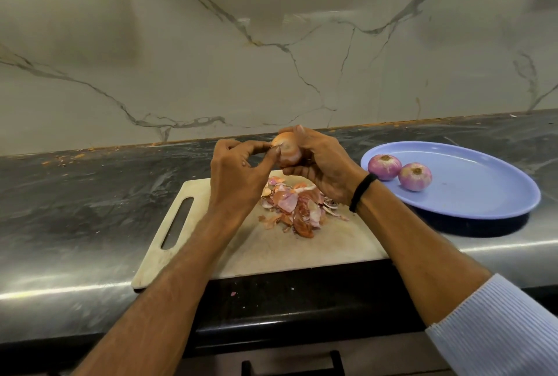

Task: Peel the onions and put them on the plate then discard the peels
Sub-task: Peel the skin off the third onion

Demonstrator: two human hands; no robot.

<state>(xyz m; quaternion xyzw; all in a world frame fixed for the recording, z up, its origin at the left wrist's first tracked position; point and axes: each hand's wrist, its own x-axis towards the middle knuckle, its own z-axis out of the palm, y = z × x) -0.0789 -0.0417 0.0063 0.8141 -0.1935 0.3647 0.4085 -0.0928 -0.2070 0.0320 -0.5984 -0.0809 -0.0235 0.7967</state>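
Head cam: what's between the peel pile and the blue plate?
In the head view, only the wrist of the right hand, with its black band, crosses that stretch, above bare cutting board.

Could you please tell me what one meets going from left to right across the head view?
Cutting board's handle slot → left hand → held onion → right hand → first peeled onion → second peeled onion, both on the blue plate.
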